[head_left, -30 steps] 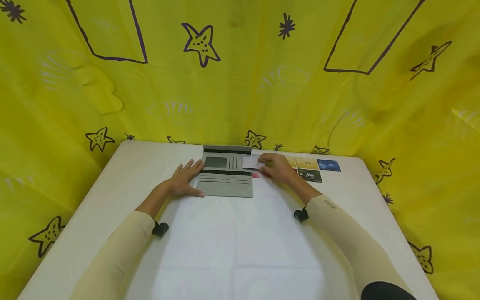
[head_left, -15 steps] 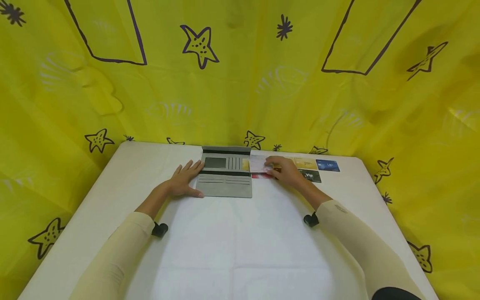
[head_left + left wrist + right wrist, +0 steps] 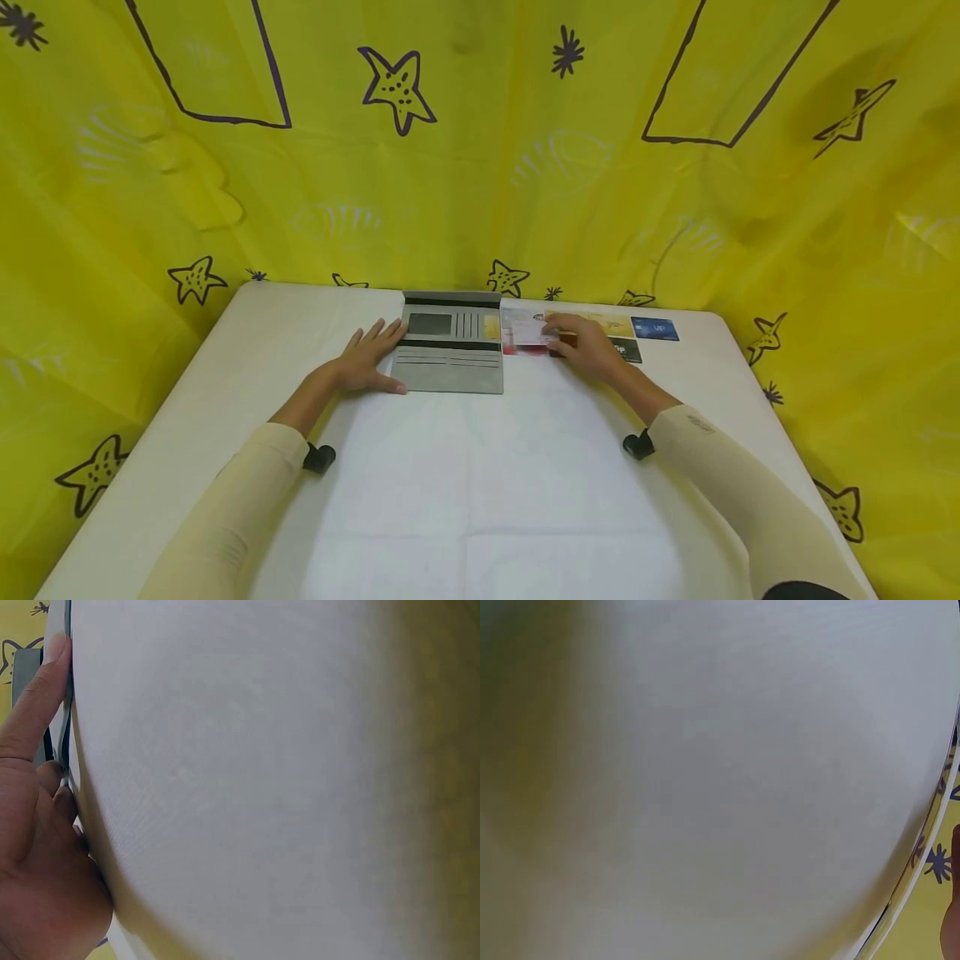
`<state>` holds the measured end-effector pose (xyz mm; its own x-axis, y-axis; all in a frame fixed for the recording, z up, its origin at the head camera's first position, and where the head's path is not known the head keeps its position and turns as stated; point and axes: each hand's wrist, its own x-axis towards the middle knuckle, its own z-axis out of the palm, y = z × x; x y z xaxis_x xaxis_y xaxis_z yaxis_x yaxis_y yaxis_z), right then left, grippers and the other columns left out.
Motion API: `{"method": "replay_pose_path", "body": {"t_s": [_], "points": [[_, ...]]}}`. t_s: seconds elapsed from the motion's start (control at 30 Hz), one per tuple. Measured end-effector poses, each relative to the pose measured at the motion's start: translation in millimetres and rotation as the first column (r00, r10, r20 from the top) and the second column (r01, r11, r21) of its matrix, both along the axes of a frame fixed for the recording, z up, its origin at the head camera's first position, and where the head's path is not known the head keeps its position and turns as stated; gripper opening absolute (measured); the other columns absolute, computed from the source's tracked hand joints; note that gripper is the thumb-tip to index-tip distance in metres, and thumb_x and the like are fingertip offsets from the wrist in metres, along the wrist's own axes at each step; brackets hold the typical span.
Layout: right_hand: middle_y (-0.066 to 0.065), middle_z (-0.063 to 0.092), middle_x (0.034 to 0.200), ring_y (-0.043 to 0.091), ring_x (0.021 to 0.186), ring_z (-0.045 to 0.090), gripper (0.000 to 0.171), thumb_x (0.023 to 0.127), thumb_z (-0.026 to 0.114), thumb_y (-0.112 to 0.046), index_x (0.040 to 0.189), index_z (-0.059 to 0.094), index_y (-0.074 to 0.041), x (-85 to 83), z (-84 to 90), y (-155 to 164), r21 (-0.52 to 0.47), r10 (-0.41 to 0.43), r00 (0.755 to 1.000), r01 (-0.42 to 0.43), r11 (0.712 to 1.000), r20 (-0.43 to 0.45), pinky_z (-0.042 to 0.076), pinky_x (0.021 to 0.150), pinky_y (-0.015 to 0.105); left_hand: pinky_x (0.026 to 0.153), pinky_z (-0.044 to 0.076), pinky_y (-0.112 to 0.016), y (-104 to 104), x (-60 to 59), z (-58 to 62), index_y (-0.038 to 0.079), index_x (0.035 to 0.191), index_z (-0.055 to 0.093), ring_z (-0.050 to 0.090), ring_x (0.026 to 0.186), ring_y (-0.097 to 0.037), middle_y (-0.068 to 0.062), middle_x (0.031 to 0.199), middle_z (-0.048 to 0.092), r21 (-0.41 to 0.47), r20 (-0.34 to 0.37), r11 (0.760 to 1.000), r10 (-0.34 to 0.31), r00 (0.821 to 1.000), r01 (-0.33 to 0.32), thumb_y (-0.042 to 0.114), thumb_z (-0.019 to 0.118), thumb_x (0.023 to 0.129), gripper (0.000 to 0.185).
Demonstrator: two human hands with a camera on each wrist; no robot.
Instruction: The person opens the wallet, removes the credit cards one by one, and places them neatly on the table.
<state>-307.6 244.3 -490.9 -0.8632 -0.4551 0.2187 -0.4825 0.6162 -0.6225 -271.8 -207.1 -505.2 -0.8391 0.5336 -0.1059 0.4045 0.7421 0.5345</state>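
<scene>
A white table [image 3: 480, 500] stood against a yellow backdrop [image 3: 480, 167] printed with stars. At its far edge a grey wallet [image 3: 452, 343] lay opened flat, with a yellowish card [image 3: 492, 327] showing in a slot at its right end and several empty slots nearer. Just right of the wallet lay a cluster of loose cards: a red one [image 3: 517, 350] partly covered, a gold one [image 3: 611, 324], a blue one [image 3: 655, 329] farthest right and a black one [image 3: 628, 351] half hidden by the right wrist.

The left hand [image 3: 369, 358] rested on the wallet's left edge, fingers straight and spread. The right hand [image 3: 588, 346] pinched a pale card [image 3: 529, 333] between thumb and fingertips, low over the loose cards, just right of the wallet. Both wrist views showed mostly blurred tabletop.
</scene>
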Motion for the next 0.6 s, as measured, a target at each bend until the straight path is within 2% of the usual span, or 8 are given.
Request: {"method": "replay_pose_path", "body": {"t_s": [0.23,0.43,0.6], "points": [[0.019,0.065,0.14,0.041,0.134,0.057,0.021,0.098,0.073,0.001,0.118,0.076,-0.003,5.0,0.5,14,-0.008,-0.003,0.998,0.003,1.0,-0.057,0.044,0.112,0.055,0.123,-0.01,-0.063,0,1.0,3.7,0.005,0.168,0.014,-0.007,0.159,-0.042,-0.017,0.175,0.006,0.001,0.001,1.0,0.011,1.0,-0.011,0.056,0.084,0.084,0.121],[0.022,0.066,0.138,0.043,0.13,0.059,0.02,0.096,0.074,0.001,0.116,0.076,-0.001,9.3,-0.7,29,0.015,-0.012,0.994,0.014,1.0,-0.107,0.048,0.105,0.056,0.123,-0.011,-0.061,-2,-1.0,-3.1,0.007,0.169,0.013,-0.008,0.16,-0.04,-0.015,0.176,0.004,0.0,-0.001,1.0,0.002,1.0,-0.002,0.063,0.08,0.083,0.123],[0.022,0.066,0.136,0.045,0.126,0.061,0.019,0.096,0.075,0.0,0.116,0.076,-0.002,15.1,-1.3,42,0.032,-0.021,0.989,0.026,0.999,-0.143,0.049,0.101,0.058,0.122,-0.011,-0.063,-1,3.4,0.5,0.005,0.168,0.014,-0.007,0.159,-0.043,-0.018,0.175,0.006,0.031,-0.012,0.999,-0.011,1.0,0.011,0.062,0.081,0.083,0.122]]}}
